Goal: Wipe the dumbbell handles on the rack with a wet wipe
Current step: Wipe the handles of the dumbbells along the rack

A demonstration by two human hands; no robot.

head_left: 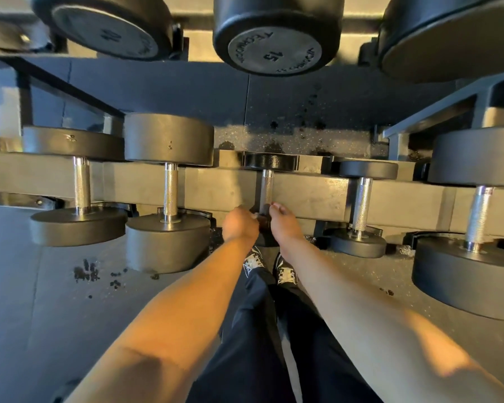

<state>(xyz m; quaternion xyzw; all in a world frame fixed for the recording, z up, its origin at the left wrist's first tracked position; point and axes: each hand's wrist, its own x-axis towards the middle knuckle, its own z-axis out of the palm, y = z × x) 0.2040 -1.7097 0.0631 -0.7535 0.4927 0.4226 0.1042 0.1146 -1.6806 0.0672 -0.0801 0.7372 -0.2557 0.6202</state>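
Both hands meet at the near end of the small middle dumbbell's handle (266,189) on the lower rack rail (309,196), at the centre of the view. The left hand (240,223) is curled into a fist just left of the handle's base, and the right hand (284,222) reaches in from the right with its fingertips at the bar; whether either holds a wet wipe cannot be told, since no wipe shows. I judge the wiping to be in hand on this one handle, with nothing to show which of the others are done: two knurled handles (170,189) lie toward 9 o'clock and two toward 3 o'clock. At 12 o'clock an upper-tier dumbbell end (274,50) reads "15" with a ring of brand lettering, seemingly "TECHNOGYM"; its neighbour at 11 o'clock (105,33) seems to read "10".
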